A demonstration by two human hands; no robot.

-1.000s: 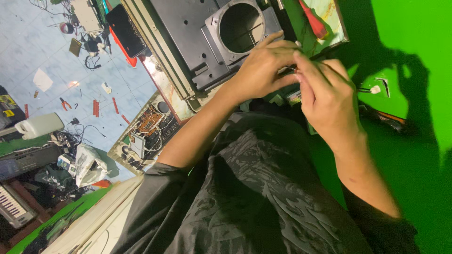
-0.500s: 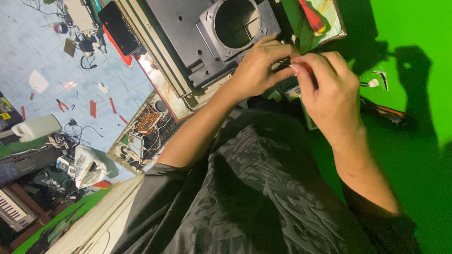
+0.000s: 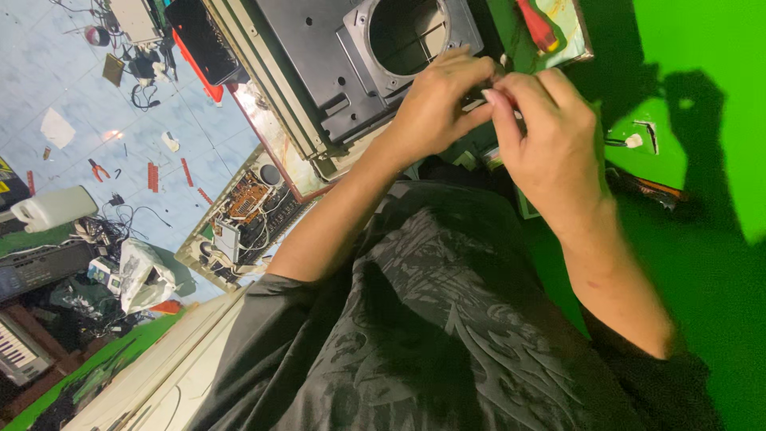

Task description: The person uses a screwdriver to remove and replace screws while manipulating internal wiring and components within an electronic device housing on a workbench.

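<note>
My left hand (image 3: 437, 104) and my right hand (image 3: 550, 144) meet fingertip to fingertip over a small dark part (image 3: 477, 97), which both pinch; the fingers hide most of it. Just beyond the hands lies a black metal housing (image 3: 319, 56) with a large round opening (image 3: 408, 32). A red-handled screwdriver (image 3: 538, 24) rests on a green-edged board at the top. My dark patterned shirt (image 3: 431, 335) fills the lower middle of the view.
A bright green surface (image 3: 702, 64) spreads on the right, with a small white connector (image 3: 634, 141) on it. On the blue tiled floor at left are an open electronics chassis (image 3: 247, 209), a white jug (image 3: 52, 207), red pliers (image 3: 99, 169), a plastic bag (image 3: 144, 275) and a keyboard (image 3: 20, 351).
Both hands have kept together at the small part and shifted slightly upward in the view. My right fingers have closed in nearer to the left fingertips.
</note>
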